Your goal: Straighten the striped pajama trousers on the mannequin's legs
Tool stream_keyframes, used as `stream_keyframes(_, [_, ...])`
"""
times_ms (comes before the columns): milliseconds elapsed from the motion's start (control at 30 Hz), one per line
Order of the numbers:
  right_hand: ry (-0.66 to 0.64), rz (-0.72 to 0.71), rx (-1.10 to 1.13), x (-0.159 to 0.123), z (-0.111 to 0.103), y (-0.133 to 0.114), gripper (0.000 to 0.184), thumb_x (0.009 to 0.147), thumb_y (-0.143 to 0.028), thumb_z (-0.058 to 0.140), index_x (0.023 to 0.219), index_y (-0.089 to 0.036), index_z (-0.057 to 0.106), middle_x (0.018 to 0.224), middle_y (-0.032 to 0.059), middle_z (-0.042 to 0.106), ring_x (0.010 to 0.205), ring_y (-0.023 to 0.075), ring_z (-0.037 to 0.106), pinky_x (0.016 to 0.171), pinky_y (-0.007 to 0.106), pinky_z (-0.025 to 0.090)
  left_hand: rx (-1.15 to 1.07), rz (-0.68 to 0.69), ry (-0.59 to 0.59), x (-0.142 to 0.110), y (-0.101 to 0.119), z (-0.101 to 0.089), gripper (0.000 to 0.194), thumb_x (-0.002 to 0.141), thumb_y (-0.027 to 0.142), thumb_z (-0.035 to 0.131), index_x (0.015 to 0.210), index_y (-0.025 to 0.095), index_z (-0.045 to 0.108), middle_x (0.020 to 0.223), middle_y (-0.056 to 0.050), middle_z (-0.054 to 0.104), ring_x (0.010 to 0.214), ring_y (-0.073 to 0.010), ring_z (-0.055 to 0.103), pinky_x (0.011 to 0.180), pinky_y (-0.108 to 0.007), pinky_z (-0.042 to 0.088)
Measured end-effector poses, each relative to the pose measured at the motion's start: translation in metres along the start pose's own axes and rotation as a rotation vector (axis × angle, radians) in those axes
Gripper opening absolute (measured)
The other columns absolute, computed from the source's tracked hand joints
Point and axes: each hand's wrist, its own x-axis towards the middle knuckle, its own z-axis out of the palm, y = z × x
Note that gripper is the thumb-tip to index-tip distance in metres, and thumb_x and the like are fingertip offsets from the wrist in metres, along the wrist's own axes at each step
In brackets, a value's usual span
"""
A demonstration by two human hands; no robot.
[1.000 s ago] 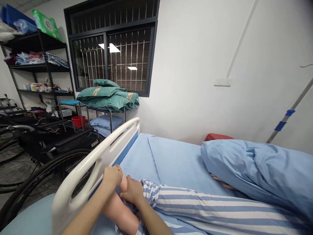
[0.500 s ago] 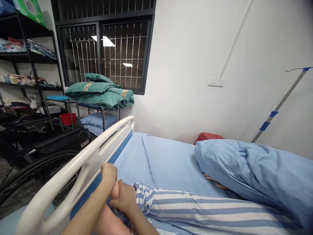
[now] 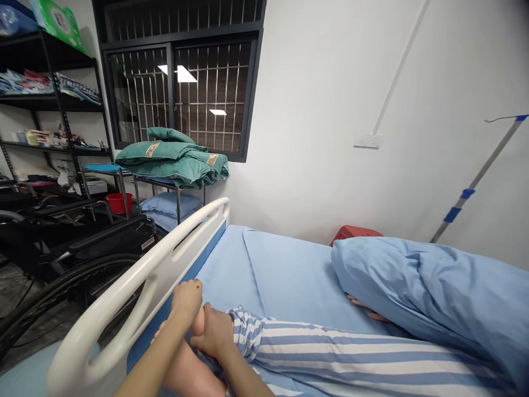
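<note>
A person's leg in blue-and-white striped trousers (image 3: 330, 344) lies along the bed, with the bare foot towards the footboard. My left hand (image 3: 187, 299) is closed over the upper part of that foot (image 3: 198, 322), its fingers mostly hidden behind. Just to the right, my right hand (image 3: 214, 331) wraps round the ankle, close against the bunched trouser cuff (image 3: 246, 331). Beneath my forearms the other bare foot (image 3: 192, 372) shows in part, its toes near the footboard.
The white bed footboard (image 3: 111, 309) rises close on the left, a wheelchair (image 3: 82, 248) beyond it. A folded blue quilt (image 3: 413, 281) lies at right, other fingers or toes peeking from under it. Behind are green bedding (image 3: 177, 162), a red chair (image 3: 355, 231) and a drip pole (image 3: 475, 182).
The whole view has shifted slightly to the right and down. Both hands keep the same hold on the foot and ankle.
</note>
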Motion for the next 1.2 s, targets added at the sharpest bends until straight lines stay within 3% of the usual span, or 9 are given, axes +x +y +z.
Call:
stream_keyframes(267, [-0.003, -0.004, -0.002, -0.002, -0.001, -0.001, 0.048, 0.051, -0.042, 0.063, 0.091, -0.021, 0.046, 0.084, 0.0069, 0.066, 0.076, 0.0301, 0.063, 0.062, 0.034, 0.043, 0.089, 0.026, 0.08, -0.025, -0.008, -0.002, 0.043, 0.079, 0.004, 0.026, 0.115, 0.005, 0.05, 0.102, -0.021, 0.061, 0.089, -0.0229, 0.063, 0.073, -0.034, 0.05])
stream_keyframes(467, [0.011, -0.017, 0.008, -0.004, 0.0, 0.0, 0.048, 0.052, -0.042, 0.062, 0.091, -0.02, 0.047, 0.084, 0.0071, 0.066, 0.076, 0.0306, 0.063, 0.062, 0.034, 0.043, 0.153, 0.038, 0.093, -0.034, -0.011, -0.008, 0.038, 0.081, 0.008, 0.03, 0.108, 0.006, 0.056, 0.087, -0.019, 0.065, 0.085, -0.0251, 0.064, 0.069, -0.036, 0.049])
stream_keyframes(667, [0.019, -0.018, 0.011, -0.004, 0.005, 0.002, 0.047, 0.052, -0.042, 0.062, 0.091, -0.021, 0.046, 0.083, 0.0065, 0.065, 0.074, 0.0295, 0.063, 0.061, 0.033, 0.041, 0.189, 0.055, 0.03, -0.015, -0.007, -0.013, 0.032, 0.081, 0.014, 0.036, 0.093, 0.012, 0.066, 0.087, -0.017, 0.067, 0.082, -0.0262, 0.064, 0.067, -0.038, 0.048])
stream_keyframes(967, [0.012, -0.017, 0.01, -0.001, 0.008, 0.006, 0.047, 0.054, -0.045, 0.062, 0.09, -0.022, 0.045, 0.082, 0.0044, 0.065, 0.074, 0.0278, 0.062, 0.061, 0.032, 0.04, 0.242, 0.025, -0.131, 0.016, 0.004, -0.011, 0.03, 0.075, 0.018, 0.046, 0.095, 0.012, 0.067, 0.086, -0.018, 0.068, 0.076, -0.0272, 0.064, 0.06, -0.039, 0.049])
stream_keyframes(1200, [0.001, -0.012, -0.026, 0.002, 0.01, 0.007, 0.048, 0.055, -0.048, 0.06, 0.092, -0.021, 0.045, 0.084, 0.0055, 0.065, 0.073, 0.0277, 0.062, 0.06, 0.031, 0.039, 0.165, 0.037, -0.095, 0.023, 0.003, -0.004, 0.029, 0.074, 0.019, 0.047, 0.095, 0.013, 0.066, 0.094, -0.018, 0.067, 0.083, -0.0253, 0.064, 0.07, -0.037, 0.048])
